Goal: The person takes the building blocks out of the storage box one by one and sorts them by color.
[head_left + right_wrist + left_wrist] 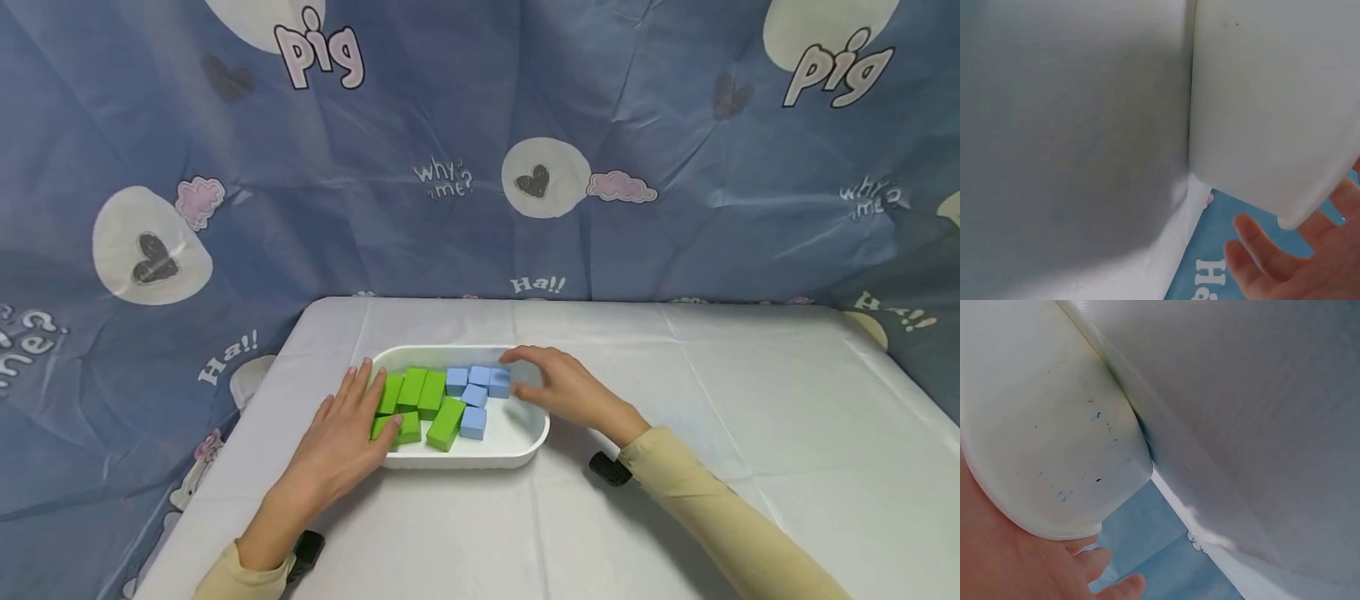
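Note:
A white tray (517,437) with rounded ends holds several green rectangular blocks (447,423) on its left and several small blue cubes (473,422) toward its middle. My left hand (341,437) lies over the tray's left end with straight fingers, its fingertips partly covering the nearest green blocks. At the right end, my right hand (566,392) reaches over the rim. Its thumb and index finger are spread around the rightmost blue cube (499,382); whether they touch it is unclear. Both wrist views show the tray's outer wall (1054,444) beside the fingers, with the blocks hidden.
The tray stands on a table with a white cloth (637,533). A blue printed curtain (420,242) hangs behind the table. Small black devices sit at the left wrist (306,552) and the right wrist (610,468).

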Demonstrator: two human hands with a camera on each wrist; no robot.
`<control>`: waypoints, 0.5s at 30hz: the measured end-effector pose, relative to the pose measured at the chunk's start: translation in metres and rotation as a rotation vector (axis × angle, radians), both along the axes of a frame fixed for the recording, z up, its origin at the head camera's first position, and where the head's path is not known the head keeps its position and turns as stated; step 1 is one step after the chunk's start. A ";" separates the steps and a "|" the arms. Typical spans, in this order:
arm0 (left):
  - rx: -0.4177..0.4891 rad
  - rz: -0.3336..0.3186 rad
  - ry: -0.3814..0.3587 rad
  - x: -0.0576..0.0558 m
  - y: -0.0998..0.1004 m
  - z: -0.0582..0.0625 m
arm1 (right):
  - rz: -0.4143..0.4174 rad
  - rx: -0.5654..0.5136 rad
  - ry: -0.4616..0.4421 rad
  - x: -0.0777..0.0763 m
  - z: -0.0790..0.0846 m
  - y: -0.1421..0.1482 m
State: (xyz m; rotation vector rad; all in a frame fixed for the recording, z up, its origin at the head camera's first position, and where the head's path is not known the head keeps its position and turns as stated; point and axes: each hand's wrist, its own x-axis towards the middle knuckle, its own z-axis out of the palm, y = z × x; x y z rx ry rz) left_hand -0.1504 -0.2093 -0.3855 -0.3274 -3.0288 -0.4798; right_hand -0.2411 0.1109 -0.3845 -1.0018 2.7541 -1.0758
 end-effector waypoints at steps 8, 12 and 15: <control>0.004 0.007 0.004 0.001 0.002 -0.003 | -0.004 0.076 -0.017 -0.004 -0.001 -0.009; 0.006 0.010 0.004 0.000 0.002 -0.002 | -0.011 0.081 -0.063 -0.005 0.000 -0.014; 0.007 0.013 -0.001 0.000 0.001 -0.002 | -0.030 0.060 -0.103 -0.006 -0.001 -0.017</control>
